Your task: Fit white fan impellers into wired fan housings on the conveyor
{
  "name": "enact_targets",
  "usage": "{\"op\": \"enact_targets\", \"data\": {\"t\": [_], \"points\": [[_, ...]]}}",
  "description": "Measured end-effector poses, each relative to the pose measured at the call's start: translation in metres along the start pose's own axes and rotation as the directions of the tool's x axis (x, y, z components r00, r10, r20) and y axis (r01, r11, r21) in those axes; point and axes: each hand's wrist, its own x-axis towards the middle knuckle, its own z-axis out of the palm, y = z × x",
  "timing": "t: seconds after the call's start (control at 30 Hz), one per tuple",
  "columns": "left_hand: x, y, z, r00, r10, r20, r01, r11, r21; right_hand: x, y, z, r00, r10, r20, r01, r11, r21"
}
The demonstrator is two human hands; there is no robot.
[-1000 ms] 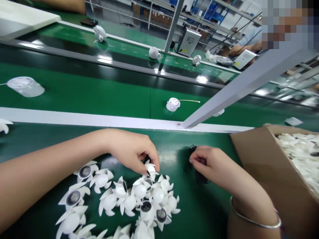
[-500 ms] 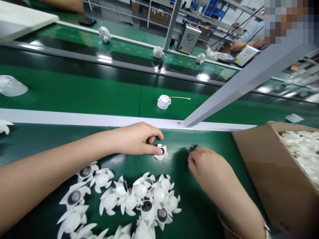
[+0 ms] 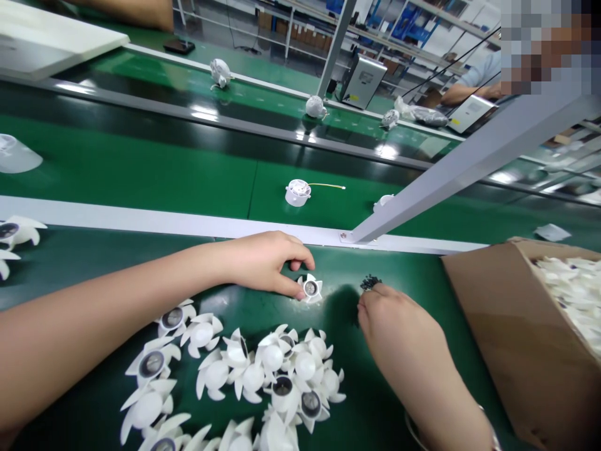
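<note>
A small white fan impeller (image 3: 311,289) lies hub-side up on the green worktop, its dark-rimmed hub facing me. My left hand (image 3: 270,263) is beside it. The thumb tip touches a blade, and the fingers are apart from the thumb, curled above the impeller. Right of it is a small heap of tiny black parts (image 3: 370,282). My right hand (image 3: 399,319) is at this heap with its fingertips pinched together; what they hold, if anything, is hidden. Nearer me, several more white impellers (image 3: 253,379) lie loosely, some hub up and some face down.
A cardboard box (image 3: 493,332) full of white impellers stands at the right. Beyond the white rail (image 3: 141,216), a green conveyor carries a white fan housing (image 3: 298,193) with a yellow wire. A slanted grey post (image 3: 451,156) rises from the rail. Co-workers' arms show farther back.
My left thumb has slid off the impeller's hub to its blade edge, uncovering the hub. My right hand stays by the black parts. Another white housing has appeared behind the post.
</note>
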Motion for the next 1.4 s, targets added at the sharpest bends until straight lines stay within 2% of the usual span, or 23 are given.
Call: {"op": "enact_targets", "data": {"t": [0.3,0.37,0.43,0.5,0.6,0.67,0.73,0.9,1.1,1.23,1.4], "points": [[0.0,-0.002,0.0,0.999,0.03,-0.015,-0.03,1.0,-0.002,0.007,-0.003,0.004,0.984,0.094,0.149,-0.1,0.994,0.035],[0.0,-0.002,0.0,0.998,0.054,-0.021,-0.054,0.999,0.004,0.011,0.002,0.004,0.983,0.099,0.155,-0.114,0.989,0.089],[0.0,-0.002,0.001,0.997,0.076,-0.031,-0.075,0.997,0.015,0.017,0.005,0.002,0.992,0.06,0.11,-0.083,0.971,0.223],[0.0,-0.002,0.001,0.995,0.09,-0.041,-0.089,0.996,0.03,0.025,0.005,-0.001,1.0,-0.001,0.029,-0.011,0.911,0.411],[0.001,-0.003,0.002,0.992,0.114,-0.053,-0.111,0.993,0.044,0.034,-0.003,-0.007,0.996,-0.063,-0.062,0.088,0.756,0.648],[0.002,-0.004,0.003,0.99,0.127,-0.061,-0.124,0.991,0.049,0.037,-0.012,-0.009,0.991,-0.102,-0.089,0.135,0.668,0.732],[0.002,-0.005,0.004,0.988,0.137,-0.065,-0.133,0.99,0.055,0.038,-0.021,-0.009,0.985,-0.135,-0.104,0.166,0.621,0.766],[0.003,-0.007,0.005,0.988,0.134,-0.072,-0.13,0.99,0.064,0.039,-0.03,-0.005,0.98,-0.159,-0.117,0.193,0.654,0.732],[0.004,-0.003,0.007,0.993,0.083,-0.082,-0.078,0.994,0.07,0.039,-0.03,-0.005,0.963,-0.218,-0.161,0.271,0.792,0.547],[0.003,0.001,0.009,0.993,0.029,-0.11,-0.02,0.996,0.087,0.037,-0.031,-0.004,0.951,-0.246,-0.188,0.305,0.85,0.43],[0.002,0.003,0.01,0.992,0.003,-0.127,0.01,0.995,0.094,0.034,-0.029,-0.008,0.934,-0.287,-0.212,0.351,0.847,0.4]]}}
